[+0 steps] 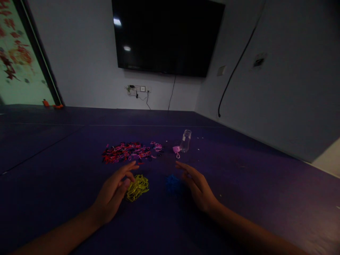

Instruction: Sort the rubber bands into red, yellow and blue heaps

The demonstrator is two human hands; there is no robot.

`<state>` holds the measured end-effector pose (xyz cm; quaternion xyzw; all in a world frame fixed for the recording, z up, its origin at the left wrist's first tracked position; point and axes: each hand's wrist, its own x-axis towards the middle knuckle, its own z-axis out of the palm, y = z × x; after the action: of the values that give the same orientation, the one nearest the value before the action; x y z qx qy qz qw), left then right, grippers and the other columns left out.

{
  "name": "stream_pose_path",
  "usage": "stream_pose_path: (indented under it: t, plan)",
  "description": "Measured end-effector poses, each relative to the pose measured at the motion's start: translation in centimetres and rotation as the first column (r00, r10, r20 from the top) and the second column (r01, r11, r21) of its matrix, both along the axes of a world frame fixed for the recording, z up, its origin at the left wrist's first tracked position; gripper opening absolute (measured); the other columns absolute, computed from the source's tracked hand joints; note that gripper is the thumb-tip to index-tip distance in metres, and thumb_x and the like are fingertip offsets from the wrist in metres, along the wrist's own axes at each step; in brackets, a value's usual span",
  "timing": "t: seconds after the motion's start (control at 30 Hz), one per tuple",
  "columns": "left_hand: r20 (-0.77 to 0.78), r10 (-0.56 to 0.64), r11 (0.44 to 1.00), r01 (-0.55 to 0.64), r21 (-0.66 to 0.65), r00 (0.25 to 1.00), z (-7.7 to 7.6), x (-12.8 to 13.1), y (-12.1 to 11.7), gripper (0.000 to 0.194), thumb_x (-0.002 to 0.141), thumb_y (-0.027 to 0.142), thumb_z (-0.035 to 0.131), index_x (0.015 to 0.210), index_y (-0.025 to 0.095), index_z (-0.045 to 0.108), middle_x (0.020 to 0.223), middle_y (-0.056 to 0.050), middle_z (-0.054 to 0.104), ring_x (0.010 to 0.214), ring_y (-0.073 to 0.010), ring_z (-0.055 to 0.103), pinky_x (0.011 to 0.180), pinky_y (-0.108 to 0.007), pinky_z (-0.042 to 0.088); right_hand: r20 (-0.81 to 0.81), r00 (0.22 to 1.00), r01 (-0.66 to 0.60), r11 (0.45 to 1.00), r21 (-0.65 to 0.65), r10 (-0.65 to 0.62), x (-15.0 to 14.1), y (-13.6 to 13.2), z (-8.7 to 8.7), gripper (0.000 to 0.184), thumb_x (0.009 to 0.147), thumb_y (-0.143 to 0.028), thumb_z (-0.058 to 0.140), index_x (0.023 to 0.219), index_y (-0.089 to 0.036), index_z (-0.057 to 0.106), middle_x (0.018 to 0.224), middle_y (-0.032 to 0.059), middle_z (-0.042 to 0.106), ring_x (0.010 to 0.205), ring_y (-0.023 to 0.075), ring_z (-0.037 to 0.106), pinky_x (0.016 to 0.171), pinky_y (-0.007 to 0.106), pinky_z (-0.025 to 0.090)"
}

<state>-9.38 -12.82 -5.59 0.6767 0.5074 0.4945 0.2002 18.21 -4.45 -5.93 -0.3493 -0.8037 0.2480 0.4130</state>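
Observation:
My left hand (115,189) is beside a pile of yellow rubber bands (138,187), its fingers stretched forward and apart. To the right, my right hand (198,186) reaches in next to a smaller pile of blue rubber bands (173,184), with fingers extended and nothing visible in them. Beyond both hands lies a wide heap of mixed red, pink and black bands (124,152). A clear bottle (185,142) without a lid stands upright behind my right hand. Touching or very near its base is a pink cap with a loop (176,150).
The purple surface (252,184) stretches to the walls. Tiny white bits are scattered near the bottle. A large black television (170,35) hangs on the back wall above sockets (138,88) with cables. A dark cable (236,65) runs down the right wall. Orange objects (46,103) lie far left.

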Motion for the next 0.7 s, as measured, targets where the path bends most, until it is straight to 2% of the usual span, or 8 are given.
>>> stream_pose_path:
  t: [0.1,0.23,0.33,0.43,0.57,0.7]
  plan:
    - [-0.009,-0.072,0.997,0.072,-0.028,0.997,-0.09,0.08,-0.07,0.047,0.091,0.043,0.033,0.135,0.028,0.038,0.114,-0.008,0.062,0.050,-0.0080,0.051,0.044,-0.022,0.047,-0.015,1.000,0.011,0.999,-0.040,-0.011,-0.11,-0.11,0.07,0.038,0.092,-0.034,0.037,0.127,-0.025,0.050,0.121,0.0087,0.057,0.105,0.0250,0.057,0.092,0.048,0.045]
    - [-0.022,-0.053,0.999,0.054,0.009,0.998,0.13,0.16,0.06,0.046,0.091,0.045,0.033,0.133,0.029,0.040,0.122,-0.009,0.058,0.068,-0.0135,0.061,0.052,-0.025,0.054,-0.032,0.999,0.004,0.996,-0.087,-0.007,-0.22,-0.22,0.16,0.039,0.092,-0.036,0.036,0.125,-0.024,0.052,0.112,0.0097,0.061,0.085,0.0220,0.061,0.080,0.044,0.051]
    - [-0.037,-0.020,1.000,0.021,0.015,0.999,0.28,0.15,0.11,0.046,0.090,0.046,0.034,0.133,0.029,0.041,0.122,-0.008,0.059,0.075,-0.0157,0.062,0.057,-0.027,0.056,-0.047,0.999,0.002,0.999,-0.052,-0.005,-0.22,-0.20,0.12,0.037,0.091,-0.035,0.037,0.123,-0.024,0.053,0.111,0.0094,0.061,0.091,0.0229,0.060,0.085,0.045,0.049]
    - [-0.023,-0.027,1.000,0.027,0.002,0.999,0.28,0.14,0.04,0.046,0.091,0.044,0.033,0.133,0.027,0.040,0.122,-0.009,0.059,0.064,-0.0120,0.059,0.058,-0.027,0.056,-0.044,0.999,0.009,1.000,-0.026,-0.010,-0.20,-0.15,0.08,0.036,0.091,-0.033,0.038,0.122,-0.024,0.054,0.116,0.0094,0.060,0.100,0.0240,0.058,0.091,0.046,0.046]
    - [-0.011,-0.034,0.999,0.034,-0.013,0.999,0.09,0.12,-0.07,0.044,0.092,0.043,0.033,0.133,0.028,0.038,0.115,-0.008,0.062,0.051,-0.0077,0.051,0.050,-0.023,0.051,-0.023,1.000,0.007,1.000,-0.019,-0.008,-0.21,-0.10,0.12,0.036,0.091,-0.032,0.039,0.121,-0.024,0.055,0.118,0.0092,0.060,0.104,0.0247,0.057,0.093,0.047,0.045]
    - [-0.067,0.000,1.000,0.002,0.024,0.998,0.06,0.07,0.01,0.041,0.092,0.042,0.033,0.131,0.029,0.041,0.110,-0.006,0.063,0.061,-0.0107,0.057,0.055,-0.023,0.051,-0.009,1.000,0.002,0.999,-0.034,-0.003,-0.21,-0.12,0.16,0.036,0.091,-0.032,0.038,0.121,-0.024,0.055,0.119,0.0087,0.060,0.106,0.0246,0.057,0.095,0.048,0.044]
